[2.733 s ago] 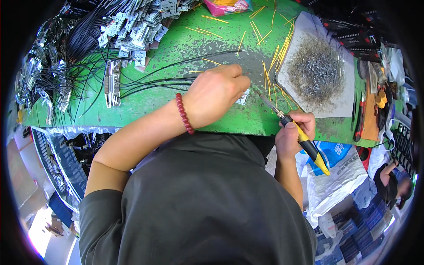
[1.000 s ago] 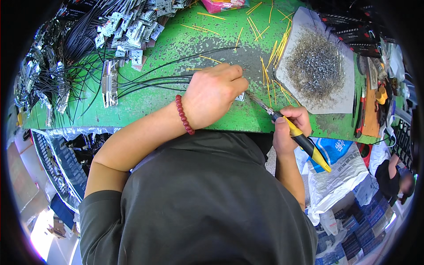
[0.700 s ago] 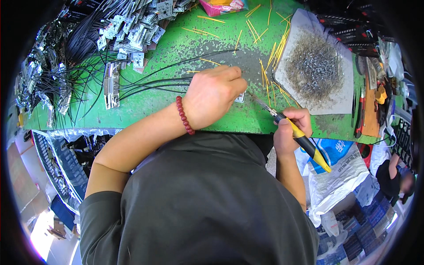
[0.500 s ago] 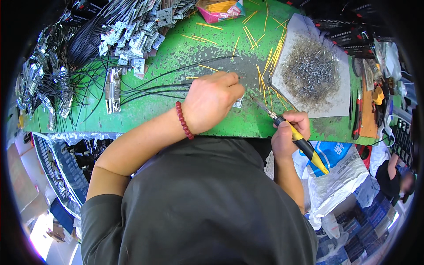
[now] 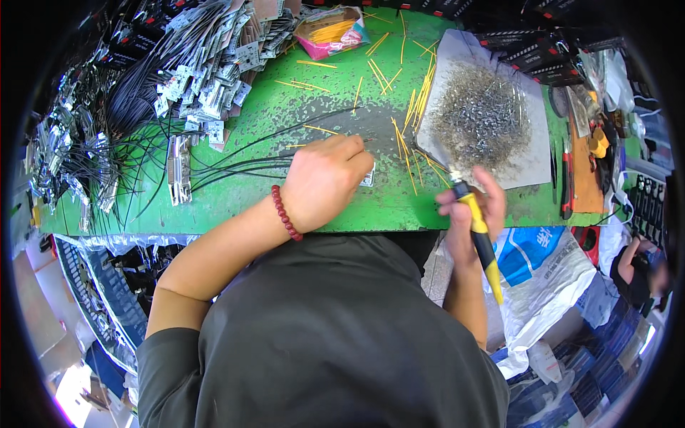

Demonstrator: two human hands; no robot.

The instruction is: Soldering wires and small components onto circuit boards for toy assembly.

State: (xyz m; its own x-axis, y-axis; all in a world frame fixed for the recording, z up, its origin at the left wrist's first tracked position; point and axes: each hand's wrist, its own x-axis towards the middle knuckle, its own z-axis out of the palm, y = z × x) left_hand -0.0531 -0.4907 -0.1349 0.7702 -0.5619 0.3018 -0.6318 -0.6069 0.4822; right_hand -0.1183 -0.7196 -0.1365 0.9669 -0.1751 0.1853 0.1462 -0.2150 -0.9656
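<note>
My left hand (image 5: 328, 171), with a red bead bracelet (image 5: 282, 210) at its wrist, is closed low over the green bench top. Several black wires (image 5: 246, 162) run from the left to it, and its fingers pinch one whose thin end sticks out beyond them. Partly under the fingertips lies a small white circuit board (image 5: 369, 175). My right hand (image 5: 479, 207) holds a yellow and black soldering iron (image 5: 483, 239) loosely, some fingers lifted off. The iron's tip points up toward the bench, beside a white sheet's lower edge; it is blurred.
The white sheet (image 5: 531, 167) bears a heap of small metal bits (image 5: 478, 114). Yellow sticks (image 5: 422, 100) lie scattered, with more in a pink box (image 5: 332, 43). Wired boards (image 5: 207, 85) pile up at the far left, near a metal bracket (image 5: 180, 171). Red-handled pliers (image 5: 567, 185) lie right.
The soldering iron has swung away from the small board to the right, turning more upright, and my right fingers have loosened. My left hand keeps its place at the board; the whole view has shifted slightly.
</note>
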